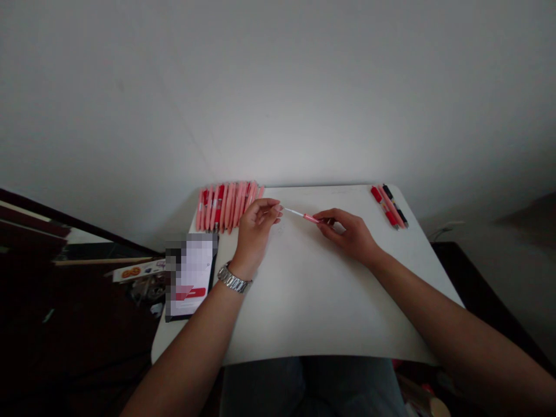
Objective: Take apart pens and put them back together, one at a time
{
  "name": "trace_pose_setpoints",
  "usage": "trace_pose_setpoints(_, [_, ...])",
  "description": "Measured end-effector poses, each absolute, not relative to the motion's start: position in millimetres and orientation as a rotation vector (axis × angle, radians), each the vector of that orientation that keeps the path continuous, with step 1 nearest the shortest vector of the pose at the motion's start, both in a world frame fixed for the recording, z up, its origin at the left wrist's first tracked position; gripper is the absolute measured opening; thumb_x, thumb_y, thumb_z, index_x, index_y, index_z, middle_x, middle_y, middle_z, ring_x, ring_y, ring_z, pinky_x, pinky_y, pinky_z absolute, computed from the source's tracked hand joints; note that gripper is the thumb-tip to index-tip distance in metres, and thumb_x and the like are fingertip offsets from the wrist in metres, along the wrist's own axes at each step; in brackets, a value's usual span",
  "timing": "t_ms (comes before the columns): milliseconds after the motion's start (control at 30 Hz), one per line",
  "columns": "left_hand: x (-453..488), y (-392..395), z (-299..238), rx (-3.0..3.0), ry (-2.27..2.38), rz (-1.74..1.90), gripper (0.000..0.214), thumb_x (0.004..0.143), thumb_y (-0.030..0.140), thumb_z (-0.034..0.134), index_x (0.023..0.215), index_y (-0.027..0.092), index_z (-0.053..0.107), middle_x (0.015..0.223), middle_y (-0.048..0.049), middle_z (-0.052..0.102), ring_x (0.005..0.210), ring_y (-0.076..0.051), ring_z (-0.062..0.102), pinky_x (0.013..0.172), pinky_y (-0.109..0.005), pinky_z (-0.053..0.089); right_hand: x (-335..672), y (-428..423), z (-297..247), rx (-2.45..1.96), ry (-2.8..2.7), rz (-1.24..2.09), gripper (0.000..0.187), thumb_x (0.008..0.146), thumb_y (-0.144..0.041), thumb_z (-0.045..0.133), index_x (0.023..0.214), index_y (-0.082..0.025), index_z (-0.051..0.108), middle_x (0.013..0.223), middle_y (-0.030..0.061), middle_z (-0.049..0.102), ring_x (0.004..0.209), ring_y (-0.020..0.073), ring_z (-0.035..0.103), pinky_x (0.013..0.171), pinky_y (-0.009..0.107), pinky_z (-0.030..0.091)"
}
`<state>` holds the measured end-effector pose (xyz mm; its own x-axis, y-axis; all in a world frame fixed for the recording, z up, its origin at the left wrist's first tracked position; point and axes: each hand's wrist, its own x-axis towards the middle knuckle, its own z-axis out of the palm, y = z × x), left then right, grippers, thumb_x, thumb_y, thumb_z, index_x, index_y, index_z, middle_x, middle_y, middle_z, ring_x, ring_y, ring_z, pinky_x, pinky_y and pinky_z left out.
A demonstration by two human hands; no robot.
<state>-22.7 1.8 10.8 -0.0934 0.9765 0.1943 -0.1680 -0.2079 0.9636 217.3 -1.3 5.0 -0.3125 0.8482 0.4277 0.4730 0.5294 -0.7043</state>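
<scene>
Over the middle of the white table, my left hand (262, 223) pinches the end of a thin white pen refill (294, 212). The refill's other end runs into a pinkish-red pen barrel (311, 218), closed between the thumb and fingers of my right hand (343, 229). Both parts are in line, sloping slightly down to the right. Beyond my left hand, a row of pink and red pens (230, 205) lies side by side at the table's far left. Fingers hide the outer ends of both the refill and the barrel.
A few red, pink and black pens (388, 207) lie at the far right of the white table (330, 313). A tablet or phone with a lit, partly blurred screen (191, 278) rests at the left edge. A wall (304, 104) stands directly behind the table.
</scene>
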Motion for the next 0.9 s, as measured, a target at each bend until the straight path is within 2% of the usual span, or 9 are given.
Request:
trace_pose_setpoints(533, [-23.0,0.1,12.7,1.266,1.035,1.451,0.024,0.085,0.039,0.076,0.102,0.023,0.070,0.100,-0.0033,0.072,0.087,-0.014,0.070,0.081,-0.028,0.058,218.0,-2.2,5.9,-1.079,-1.957,0.610,0.023,0.096,-0.039,0.062,0.112,-0.025,0.070,0.096,0.0052,0.074,0.082,0.0192,0.068,0.074,0.033,0.058])
trace_pose_setpoints(900, [-21.5,-1.8,14.9,1.317,1.018,1.395,0.024,0.084,0.037,0.077,0.102,0.022,0.071,0.099,-0.0038,0.072,0.091,-0.015,0.067,0.080,-0.027,0.055,216.2,-2.4,7.6,-1.057,-1.991,0.586,0.020,0.096,-0.035,0.061,0.111,-0.026,0.070,0.096,0.0044,0.074,0.084,0.0196,0.069,0.077,0.034,0.058])
